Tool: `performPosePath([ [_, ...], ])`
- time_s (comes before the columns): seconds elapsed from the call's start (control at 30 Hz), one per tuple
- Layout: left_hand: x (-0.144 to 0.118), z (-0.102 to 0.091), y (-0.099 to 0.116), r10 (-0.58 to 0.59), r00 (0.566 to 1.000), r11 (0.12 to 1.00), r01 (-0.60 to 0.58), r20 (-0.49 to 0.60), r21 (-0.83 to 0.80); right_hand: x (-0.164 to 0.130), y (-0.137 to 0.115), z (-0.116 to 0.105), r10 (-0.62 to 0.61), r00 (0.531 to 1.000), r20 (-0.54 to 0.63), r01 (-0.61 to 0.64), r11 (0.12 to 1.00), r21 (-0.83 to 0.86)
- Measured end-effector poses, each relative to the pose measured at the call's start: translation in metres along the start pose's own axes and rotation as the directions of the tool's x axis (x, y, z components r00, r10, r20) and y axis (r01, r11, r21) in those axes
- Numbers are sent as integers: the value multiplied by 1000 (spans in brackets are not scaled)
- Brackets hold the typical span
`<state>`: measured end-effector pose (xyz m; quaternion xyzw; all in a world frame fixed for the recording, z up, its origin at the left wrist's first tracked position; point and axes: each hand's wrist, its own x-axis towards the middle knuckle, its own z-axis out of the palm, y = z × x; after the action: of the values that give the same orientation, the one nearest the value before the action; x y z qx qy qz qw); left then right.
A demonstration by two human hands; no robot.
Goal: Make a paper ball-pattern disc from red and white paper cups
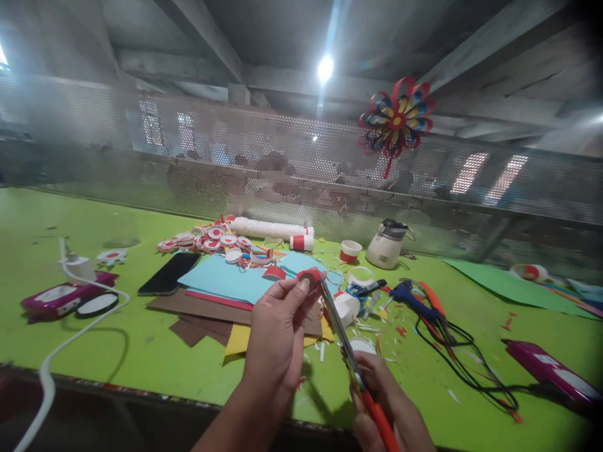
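My left hand (pixel 277 333) pinches a small red paper piece (pixel 309 275) between thumb and fingers, raised above the green table (pixel 141 339). My right hand (pixel 386 402) grips red-handled scissors (pixel 346 348) whose blades point up toward the red piece and touch its right edge. Under the hands lies a stack of coloured paper sheets (pixel 226 282): light blue on top, red, brown and yellow beneath. Small white and red paper scraps are scattered around the scissors.
A black phone (pixel 168 272), red-and-white paper discs (pixel 207 240), a white roll (pixel 271 228), a small cup (pixel 350 251), a white jug (pixel 386 246) and a blue glue gun (pixel 414 300) with black cord lie behind. Pink devices sit far left (pixel 61 296) and right (pixel 551 370). A paper pinwheel (pixel 396 119) hangs on mesh.
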<state>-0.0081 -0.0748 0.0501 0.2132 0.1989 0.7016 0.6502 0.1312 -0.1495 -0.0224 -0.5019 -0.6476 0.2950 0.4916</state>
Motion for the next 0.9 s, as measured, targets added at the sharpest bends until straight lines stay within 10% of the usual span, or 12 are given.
performPosePath([
  [0.9,-10,6,-12,-41,999,999,40,27,30,-13,-5,2,60,998,16,-61,987,146],
])
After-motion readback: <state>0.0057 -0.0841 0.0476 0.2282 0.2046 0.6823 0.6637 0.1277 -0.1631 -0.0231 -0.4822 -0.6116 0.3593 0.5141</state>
